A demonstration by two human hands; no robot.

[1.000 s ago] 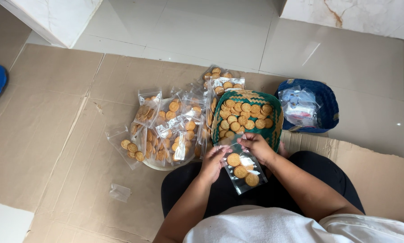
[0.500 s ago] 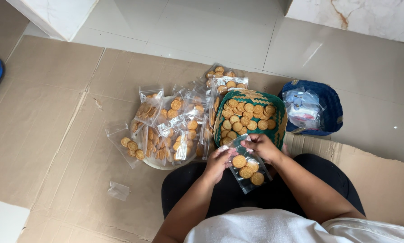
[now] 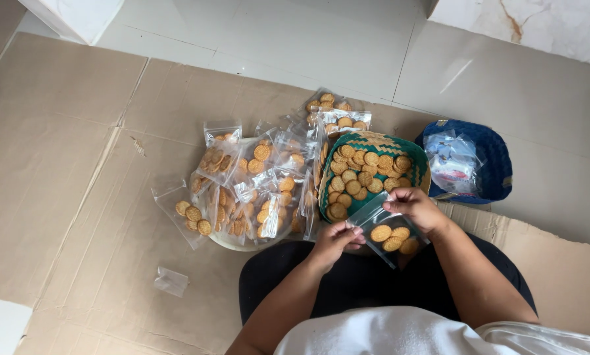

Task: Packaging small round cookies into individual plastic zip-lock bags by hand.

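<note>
Both my hands hold a small clear plastic bag with a few round golden biscuits inside, over my lap. My left hand pinches the bag's left end. My right hand grips its top right edge. Just beyond the bag stands a green woven basket full of loose biscuits. To its left, a pile of filled biscuit bags lies on a pale plate on the cardboard.
A blue basket holding clear plastic bags stands at the right. One empty small bag lies on the flattened cardboard at the left. Pale floor tiles lie beyond. My dark-trousered legs are below.
The bag sits a little higher and more level between my hands; my left hand has slid to its left end while the right stays at the top edge.
</note>
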